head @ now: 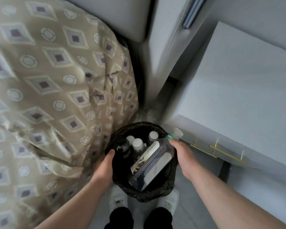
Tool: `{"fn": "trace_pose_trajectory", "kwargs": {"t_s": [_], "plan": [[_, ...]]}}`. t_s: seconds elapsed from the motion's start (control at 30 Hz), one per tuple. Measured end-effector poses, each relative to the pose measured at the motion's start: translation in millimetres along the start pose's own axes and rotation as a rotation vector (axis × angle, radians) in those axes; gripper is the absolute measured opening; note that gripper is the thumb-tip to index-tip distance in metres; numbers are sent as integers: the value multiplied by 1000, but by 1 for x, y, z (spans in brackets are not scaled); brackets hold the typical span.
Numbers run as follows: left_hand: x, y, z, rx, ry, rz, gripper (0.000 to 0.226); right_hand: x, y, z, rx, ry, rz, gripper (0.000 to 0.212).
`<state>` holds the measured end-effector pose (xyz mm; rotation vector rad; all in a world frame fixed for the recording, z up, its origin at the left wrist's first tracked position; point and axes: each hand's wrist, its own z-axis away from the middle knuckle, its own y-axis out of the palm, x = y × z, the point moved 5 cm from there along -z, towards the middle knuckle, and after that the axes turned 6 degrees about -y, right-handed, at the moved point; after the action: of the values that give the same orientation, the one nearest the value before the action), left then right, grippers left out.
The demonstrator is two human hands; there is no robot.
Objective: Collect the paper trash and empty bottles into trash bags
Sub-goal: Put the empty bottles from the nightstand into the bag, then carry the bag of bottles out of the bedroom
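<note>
**A:** Head view, looking straight down. Where is the bottle right now?

**B:** The big clear bottle [153, 169] lies slantwise across the mouth of the black trash bag [149, 196]. Its base sits low toward the bag's near rim, and its white cap [177, 132] pokes out past the far right rim. It is over the opening, not yet down inside.

**A:** And the hands?

**B:** The right hand [183, 157] is wrapped round the bottle just under the neck, by the green band [169, 137]. The left hand [106, 164] grips the bag's left rim, thumb over the edge, holding the mouth wide. I cannot tell whether the right hand also has some of the right rim.

**A:** What's in there?

**B:** Several smaller bottles [137, 144] stand with white caps up along the far side, and a dark bottle [123, 147] is by the left rim. I can't make out any paper.

**A:** How would you finish it?

**B:** I'd tip the base down first into the free room at the near side and let the body slide in along the wall. Only then would I loosen the right hand. Lying flat, the bottle spans nearly the whole mouth, so it could bridge the rims or roll off toward the white cabinet [238, 96]. The left hand should pull its rim outward and slightly up, so the thin film doesn't fold in under the weight. The patterned quilt [48, 80] hangs just beside the bag's left side, so I'd take care not to catch it.
</note>
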<state>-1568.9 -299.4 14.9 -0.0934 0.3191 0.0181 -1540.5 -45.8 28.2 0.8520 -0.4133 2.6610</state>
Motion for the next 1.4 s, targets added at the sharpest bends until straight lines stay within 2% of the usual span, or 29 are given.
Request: {"fn": "trace_pose_trajectory", "kwargs": {"t_s": [0.13,0.2,0.27,0.4,0.63,0.8,0.97,1.17,1.3,1.4], "plan": [[6,-27,25,-49,32,-111,70,23,-14,48,6,-5,43,21],[8,-38,34,-26,23,-139,83,35,-24,79,7,-25,62,27],[2,-46,54,6,51,-123,79,46,-35,111,10,-42,63,34],[-38,-39,151,36,117,-190,56,69,-51,176,-35,-18,-15,31],[-90,-43,293,83,279,-313,35,107,-79,295,-139,-73,-129,28],[-112,-44,379,125,437,-396,39,133,-97,371,-182,-158,-160,20],[-115,-51,468,189,563,-373,42,143,-120,457,-266,-240,-144,33],[-97,-70,553,293,678,-389,44,139,-137,562,-346,-325,-184,39],[-81,-80,601,361,743,-409,42,126,-146,635,-440,-352,-250,34],[-69,-85,638,429,781,-414,46,116,-155,686,-515,-370,-270,40]]}}
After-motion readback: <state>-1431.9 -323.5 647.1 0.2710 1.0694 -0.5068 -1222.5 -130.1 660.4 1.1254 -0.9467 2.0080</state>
